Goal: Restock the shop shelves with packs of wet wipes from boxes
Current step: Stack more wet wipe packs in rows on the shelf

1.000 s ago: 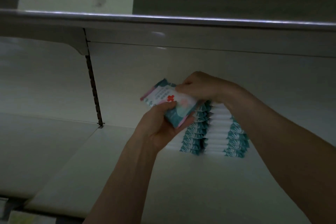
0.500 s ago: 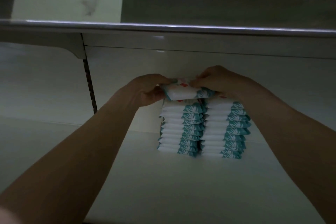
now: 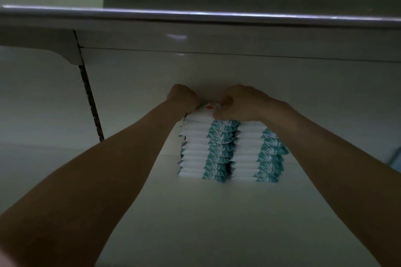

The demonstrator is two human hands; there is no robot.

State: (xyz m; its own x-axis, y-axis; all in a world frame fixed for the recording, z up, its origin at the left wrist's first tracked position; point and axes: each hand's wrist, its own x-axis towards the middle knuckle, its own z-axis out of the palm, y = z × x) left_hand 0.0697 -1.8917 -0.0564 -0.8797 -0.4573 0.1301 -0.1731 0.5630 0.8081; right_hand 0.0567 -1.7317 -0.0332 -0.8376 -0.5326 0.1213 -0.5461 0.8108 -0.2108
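Observation:
Two stacks of white and teal wet wipe packs stand side by side at the back of the white shelf (image 3: 195,223): the left stack (image 3: 206,149) and the right stack (image 3: 260,154). A pack with a red mark (image 3: 207,109) lies on top of the left stack. My left hand (image 3: 182,97) holds that pack's left end with curled fingers. My right hand (image 3: 240,102) holds its right end, resting over the top of both stacks. The fingertips of both hands are hidden behind the pack.
The shelf above (image 3: 195,15) overhangs close over the stacks, with a rounded metal front edge. A slotted upright (image 3: 91,104) divides the back panel on the left. A blue-edged object (image 3: 396,156) shows at the far right.
The pack, held in front of the stacks a second ago, has been carried up and set flat on top of the left stack. Both hands have moved back and down with it.

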